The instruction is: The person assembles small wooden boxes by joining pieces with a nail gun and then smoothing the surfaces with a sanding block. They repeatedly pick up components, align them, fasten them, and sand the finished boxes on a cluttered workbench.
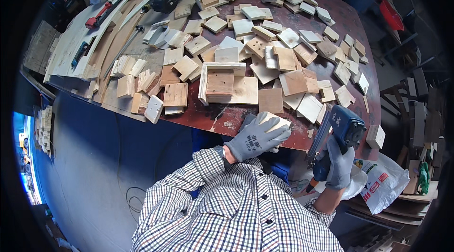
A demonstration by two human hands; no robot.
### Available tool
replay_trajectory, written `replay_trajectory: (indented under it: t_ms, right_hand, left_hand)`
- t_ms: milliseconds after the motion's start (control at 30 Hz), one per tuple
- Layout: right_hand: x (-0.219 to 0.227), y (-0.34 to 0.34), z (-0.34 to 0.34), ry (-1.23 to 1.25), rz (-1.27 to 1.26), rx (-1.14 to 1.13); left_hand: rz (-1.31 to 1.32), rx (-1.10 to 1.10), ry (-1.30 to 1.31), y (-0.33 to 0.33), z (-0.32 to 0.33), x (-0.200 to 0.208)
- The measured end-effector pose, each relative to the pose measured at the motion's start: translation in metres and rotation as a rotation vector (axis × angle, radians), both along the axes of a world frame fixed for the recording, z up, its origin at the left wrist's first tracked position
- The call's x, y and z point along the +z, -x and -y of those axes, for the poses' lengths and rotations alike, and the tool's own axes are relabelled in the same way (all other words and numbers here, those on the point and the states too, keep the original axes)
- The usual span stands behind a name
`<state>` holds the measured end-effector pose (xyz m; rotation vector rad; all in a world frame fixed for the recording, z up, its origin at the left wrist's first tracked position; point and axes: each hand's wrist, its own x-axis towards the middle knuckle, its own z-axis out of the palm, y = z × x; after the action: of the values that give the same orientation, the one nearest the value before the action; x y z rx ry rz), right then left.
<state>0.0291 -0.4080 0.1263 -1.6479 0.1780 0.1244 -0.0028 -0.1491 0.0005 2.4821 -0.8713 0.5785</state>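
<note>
My left hand (255, 137), in a grey work glove, is closed around a pale wood block (283, 122) just off the table's near edge. Its fingers lie across the block and hide part of it. My right hand (339, 166), gloved too, grips a blue nail gun (347, 123) by its handle, to the right of the block and apart from it. Ahead of my left hand an L-shaped wooden corner frame (203, 86) sits on the table, with a brown wood block (220, 83) inside its corner.
Loose wood blocks (242, 27) cover much of the dark red table (184, 119). A black and yellow power tool (165, 0) and a red tool (98, 15) lie at the far left. One block (375, 137) sits by the right edge, above a white plastic sack (385, 181).
</note>
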Motion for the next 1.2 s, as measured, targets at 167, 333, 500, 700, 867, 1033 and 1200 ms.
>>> replay_trajectory:
  t_ms: [167, 333, 500, 700, 867, 1033, 1200]
  right_hand:
    - [0.014, -0.002, -0.010, 0.034, -0.021, 0.006]
    - [0.008, -0.004, -0.003, 0.037, -0.026, 0.041]
    - [0.007, -0.003, -0.008, 0.009, -0.024, 0.057]
    - [0.008, -0.003, -0.003, 0.006, -0.013, 0.041]
    - [0.009, 0.001, 0.004, 0.008, 0.012, 0.013]
    - [0.006, -0.001, 0.007, -0.017, 0.001, -0.016]
    - [0.007, -0.002, 0.006, 0.012, -0.019, 0.020]
  left_hand:
    - [-0.118, 0.138, 0.741, 0.040, -0.033, 0.012]
    - [0.090, 0.134, 0.662, 0.042, -0.043, 0.030]
    - [0.084, 0.094, 0.661, 0.040, -0.040, 0.035]
    - [0.005, -0.059, 0.041, 0.019, -0.033, 0.026]
    - [-0.097, -0.083, -0.169, 0.014, -0.032, -0.005]
    - [-0.182, -0.078, -0.091, 0.014, -0.026, -0.009]
    - [-0.159, 0.070, -0.033, 0.023, -0.040, 0.024]
